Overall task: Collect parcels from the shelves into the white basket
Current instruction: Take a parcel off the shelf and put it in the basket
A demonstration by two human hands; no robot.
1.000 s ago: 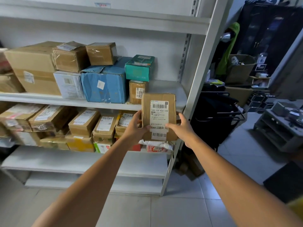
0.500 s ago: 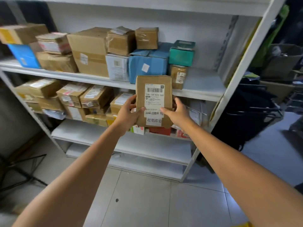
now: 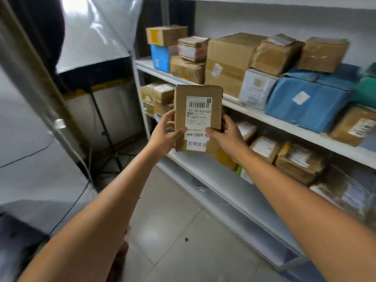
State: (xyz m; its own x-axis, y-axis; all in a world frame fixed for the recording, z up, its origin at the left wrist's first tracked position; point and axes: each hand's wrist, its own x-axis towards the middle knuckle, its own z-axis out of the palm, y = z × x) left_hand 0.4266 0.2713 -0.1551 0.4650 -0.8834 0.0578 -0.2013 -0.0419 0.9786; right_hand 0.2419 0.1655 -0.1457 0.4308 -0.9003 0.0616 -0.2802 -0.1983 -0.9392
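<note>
I hold a flat brown cardboard parcel (image 3: 198, 117) with a white barcode label upright in front of me. My left hand (image 3: 165, 135) grips its left edge, thumb on the front. My right hand (image 3: 225, 137) grips its right edge, thumb on the label. The parcel is off the shelves, in the air at the left end of the white shelf unit (image 3: 284, 123). Several more parcels stay on the shelves, among them a big brown box (image 3: 230, 60) and a blue box (image 3: 307, 102). No white basket is in view.
A white softbox light (image 3: 97, 31) on a black tripod stand (image 3: 107, 137) stands left of the shelves. A pale slanted post (image 3: 36, 94) crosses the near left. Grey floor tiles (image 3: 179, 231) lie below my arms.
The view has swung left along the shelves, with the parcel carried along in both hands. The softbox and stand have come into sight; the dark cart on the right has gone from view.
</note>
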